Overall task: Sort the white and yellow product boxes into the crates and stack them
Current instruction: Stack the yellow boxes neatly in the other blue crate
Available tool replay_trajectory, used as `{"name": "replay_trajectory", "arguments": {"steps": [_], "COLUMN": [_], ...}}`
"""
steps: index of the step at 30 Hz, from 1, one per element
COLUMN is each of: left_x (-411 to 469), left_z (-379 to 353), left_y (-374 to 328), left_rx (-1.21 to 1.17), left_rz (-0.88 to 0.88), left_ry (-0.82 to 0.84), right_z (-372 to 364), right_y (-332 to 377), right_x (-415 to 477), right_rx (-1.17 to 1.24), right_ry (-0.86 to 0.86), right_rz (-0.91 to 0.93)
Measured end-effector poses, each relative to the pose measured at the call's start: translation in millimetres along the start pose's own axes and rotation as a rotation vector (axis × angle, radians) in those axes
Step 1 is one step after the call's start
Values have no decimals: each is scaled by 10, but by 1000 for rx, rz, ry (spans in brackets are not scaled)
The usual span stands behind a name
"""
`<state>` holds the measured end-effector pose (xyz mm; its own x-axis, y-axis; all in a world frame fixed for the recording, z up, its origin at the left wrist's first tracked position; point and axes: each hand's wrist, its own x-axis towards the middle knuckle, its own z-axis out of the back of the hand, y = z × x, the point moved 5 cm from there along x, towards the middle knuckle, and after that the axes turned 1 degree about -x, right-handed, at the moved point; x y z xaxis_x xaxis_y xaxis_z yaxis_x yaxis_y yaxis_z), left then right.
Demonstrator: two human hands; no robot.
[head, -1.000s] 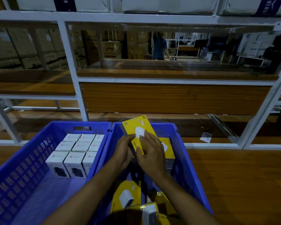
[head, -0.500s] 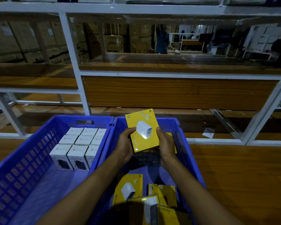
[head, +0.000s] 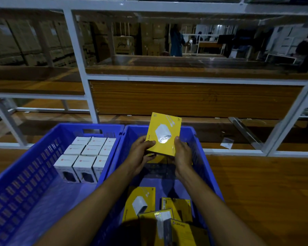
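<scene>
Yellow cardboard product box [head: 164,134], pinched by fingers [head: 149,143] of left hand [head: 140,154] and right hand [head: 183,156], should go down flat and square against the blue plastic crate [head: 200,148]'s far wall.

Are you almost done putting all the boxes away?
Partly. Done: white boxes stand in neat rows in the left crate. In hand: the left hand and right hand hold one yellow box over the right crate. Left: loose yellow boxes lie jumbled at that crate's near end, not yet stacked.
</scene>
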<state>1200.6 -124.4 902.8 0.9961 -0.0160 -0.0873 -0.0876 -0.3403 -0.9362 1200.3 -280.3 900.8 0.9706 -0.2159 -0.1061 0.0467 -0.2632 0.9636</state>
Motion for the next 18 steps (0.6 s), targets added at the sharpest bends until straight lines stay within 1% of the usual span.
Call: {"name": "replay_trajectory", "arguments": {"steps": [2, 6, 8, 10, 14, 16, 18], "left_x": [5, 22, 30, 43, 45, 31, 27], "left_z": [31, 72, 107, 179, 333, 372, 353], "left_y": [-33, -64, -95, -130, -175, -217, -277], "left_rx": [-14, -28, -94, -160, -214, -200, -132], "left_rz": [-17, -37, -51, -72, -103, -122, -147], "left_ry": [-20, -21, -70, -152, -243, -240, -184], "right_z": [55, 195, 222, 214, 91, 21, -14], "right_y": [54, 82, 60, 54, 68, 25, 15], "right_x": [32, 140, 161, 167, 87, 60, 34], "right_rx": [23, 83, 73, 33, -94, -166, -194], "right_ry": [-21, -81, -91, -39, 202, 263, 234], "right_rz": [27, 15, -10, -25, -34, -36, -12]}}
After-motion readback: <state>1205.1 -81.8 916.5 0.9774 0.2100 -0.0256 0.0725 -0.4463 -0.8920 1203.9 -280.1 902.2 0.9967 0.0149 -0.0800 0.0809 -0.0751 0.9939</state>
